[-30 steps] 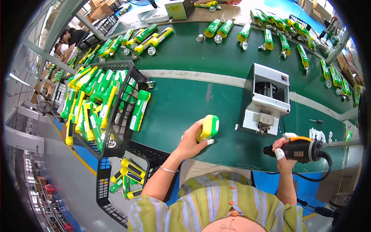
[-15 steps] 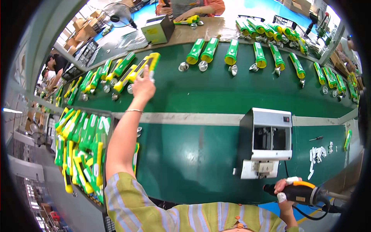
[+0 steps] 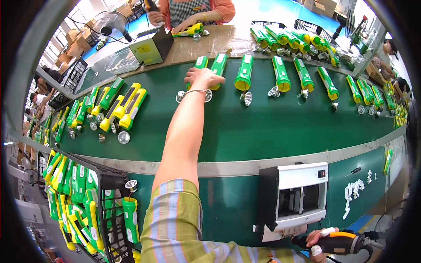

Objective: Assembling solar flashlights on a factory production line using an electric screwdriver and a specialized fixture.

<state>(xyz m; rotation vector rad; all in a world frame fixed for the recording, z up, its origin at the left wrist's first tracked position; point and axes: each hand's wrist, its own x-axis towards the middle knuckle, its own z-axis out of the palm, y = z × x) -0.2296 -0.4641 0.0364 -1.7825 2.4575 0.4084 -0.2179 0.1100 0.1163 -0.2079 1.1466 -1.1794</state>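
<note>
My left hand (image 3: 203,79) reaches over the green belt, fingers curled round the bodies of two green flashlights, a left one (image 3: 201,62) and a right one (image 3: 219,64). Their lower ends are hidden under the palm, while a silver reflector (image 3: 180,96) shows by my wrist. Low on the right, my right hand (image 3: 316,244), with white wraps on its fingers, grips a black power tool (image 3: 340,244) with an orange strip. Left of my left arm lie several green and yellow flashlights (image 3: 127,105), reflectors dangling from some; more green ones (image 3: 244,72) lie to its right.
A black crate (image 3: 112,219) full of flashlights stands at lower left, one flashlight (image 3: 130,219) upright beside it. A grey-and-white machine (image 3: 302,193) sits on the near bench. White small parts (image 3: 353,190) and a screwdriver (image 3: 353,171) lie beyond it. A co-worker (image 3: 193,15) works across the belt.
My left hand has gone from the yellow-and-green flashlights on the left to the two green ones further right. My view has shifted. The right hand still holds the power tool.
</note>
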